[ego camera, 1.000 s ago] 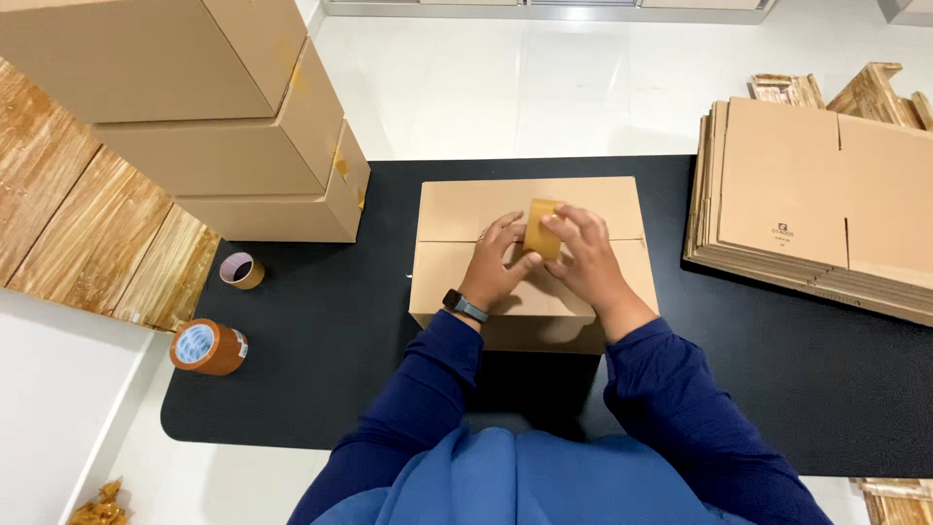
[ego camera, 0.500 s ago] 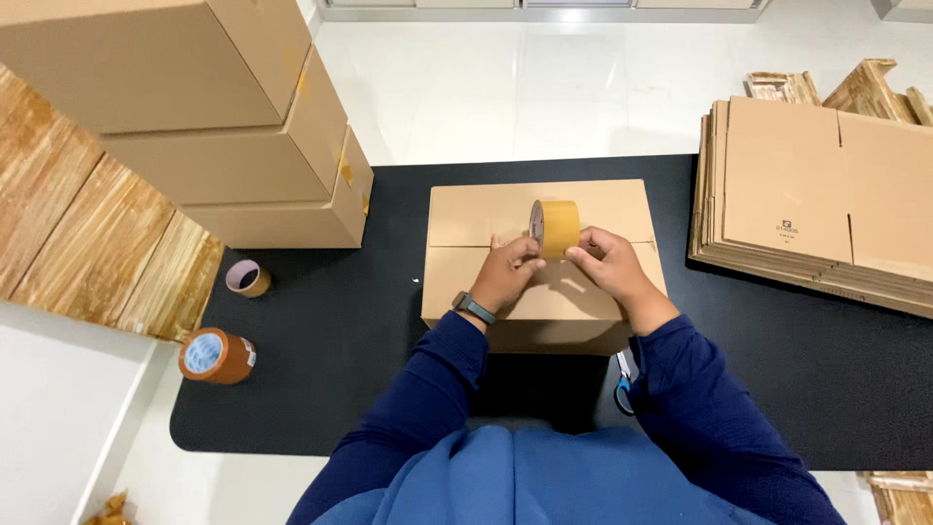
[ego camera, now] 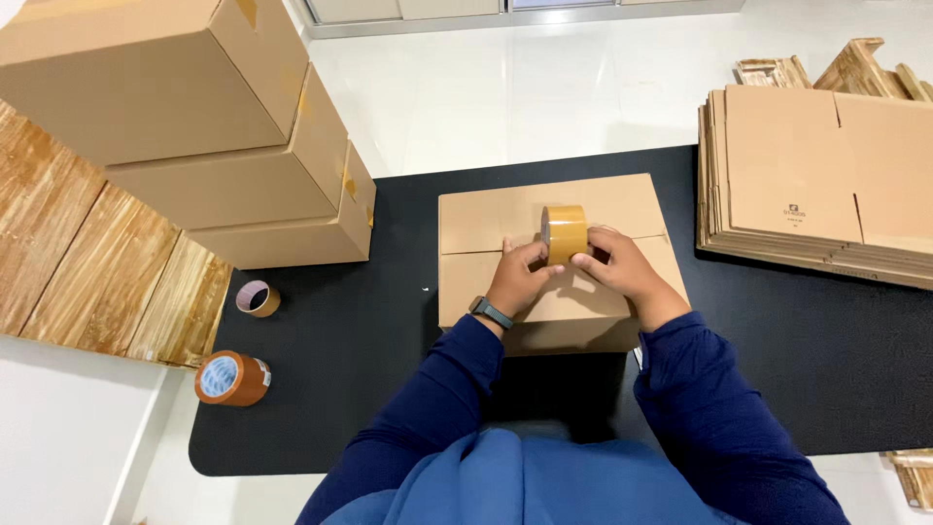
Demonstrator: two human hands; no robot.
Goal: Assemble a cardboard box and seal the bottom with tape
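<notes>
Nearest: blue sleeves and torso fill lower frame, cut off at bottom edge; front part of black table (ego camera: 321, 389) hidden behind them. Something small, pale and blue, pokes out beside right sleeve near box's front corner; too little visible to identify.

Left hand (ego camera: 517, 280), dark watch at wrist, resting palm-down on cardboard box (ego camera: 486, 282), fingers curled up against near side of tape roll (ego camera: 565, 233). Left grip pressed to roll's side, thumb toward centre seam. Right hand (ego camera: 620, 269) alongside, knuckles up, fingertips pinching roll's lower right edge. Both grips closed on roll; roll standing on edge atop box, right at flap seam, roughly mid-box. Loose tape end hidden by fingers; can't tell whether stuck down yet. Near side wall of box mostly in shadow.

Left, on table: orange-brown spare tape roll (ego camera: 231, 378) lying on side near table edge; beyond it a nearly spent tape core (ego camera: 258, 298). Wooden planks (ego camera: 87, 262) off table's left, partly cut off by frame.

Farther: three closed cartons stacked (ego camera: 224, 175), top one cropped. Right: stack of flat cartons (ego camera: 826, 175), running out of frame; wooden pieces (ego camera: 855, 68) behind, partly hidden
</notes>
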